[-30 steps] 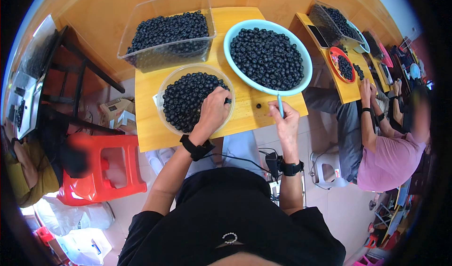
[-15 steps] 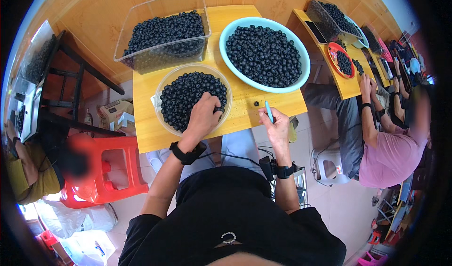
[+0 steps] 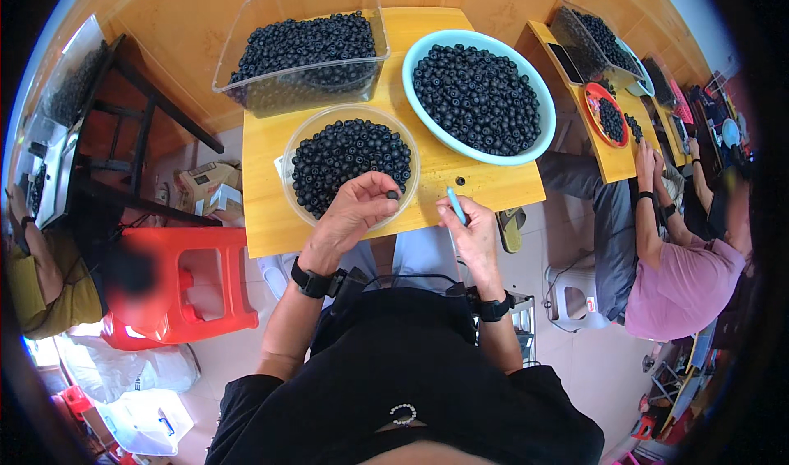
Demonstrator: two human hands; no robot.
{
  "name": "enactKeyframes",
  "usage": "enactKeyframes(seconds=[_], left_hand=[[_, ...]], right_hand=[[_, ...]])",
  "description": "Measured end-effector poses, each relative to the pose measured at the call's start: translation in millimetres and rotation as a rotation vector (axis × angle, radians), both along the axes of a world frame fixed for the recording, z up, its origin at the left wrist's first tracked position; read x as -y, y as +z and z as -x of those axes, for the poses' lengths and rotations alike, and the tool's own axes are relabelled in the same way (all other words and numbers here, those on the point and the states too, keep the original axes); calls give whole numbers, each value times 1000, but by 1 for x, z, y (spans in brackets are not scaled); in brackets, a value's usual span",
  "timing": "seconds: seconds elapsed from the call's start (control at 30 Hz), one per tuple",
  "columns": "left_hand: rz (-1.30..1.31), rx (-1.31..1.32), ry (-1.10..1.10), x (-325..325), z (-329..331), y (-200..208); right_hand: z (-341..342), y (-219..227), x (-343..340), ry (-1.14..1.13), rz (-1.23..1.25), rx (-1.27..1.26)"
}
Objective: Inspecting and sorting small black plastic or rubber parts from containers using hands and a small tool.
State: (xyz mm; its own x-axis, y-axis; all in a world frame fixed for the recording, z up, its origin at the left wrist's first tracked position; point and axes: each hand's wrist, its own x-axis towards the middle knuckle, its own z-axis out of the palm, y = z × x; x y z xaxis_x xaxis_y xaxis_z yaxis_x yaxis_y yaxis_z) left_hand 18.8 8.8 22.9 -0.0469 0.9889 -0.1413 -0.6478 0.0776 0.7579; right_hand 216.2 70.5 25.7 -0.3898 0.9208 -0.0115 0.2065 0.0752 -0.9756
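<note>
Left hand: your left hand [image 3: 349, 218] pinches one dark berry [image 3: 393, 194] between thumb and fingertips, at the near rim of the clear round bowl [image 3: 297, 148]
Right hand: your right hand [image 3: 470, 233] is curled around a thin blue tool [image 3: 456, 205], tip pointing up toward the counter edge
Clear round bowl: full of dark berries, sitting on the yellow counter [image 3: 263, 218] – just in front of you
Light blue basin [image 3: 538, 95]: to the right of the bowl, also heaped with berries
Clear rectangular tub [image 3: 246, 37]: behind the bowl, at the far edge
Loose berry [image 3: 460, 181]: alone on the counter, just above the tool
Beyond – red stool [image 3: 215, 288] left of your knees; a person in a pink top [image 3: 670, 288] seated to your right
</note>
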Motion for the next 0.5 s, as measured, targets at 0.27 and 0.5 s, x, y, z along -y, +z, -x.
enactKeyframes(seconds=[0.27,0.5], left_hand=[[47,228,-77,2,-2,-6],[3,307,-74,3,-8,-5]], right_hand=[[8,15,15,97,-30,27],[13,36,19,182,-387,107]])
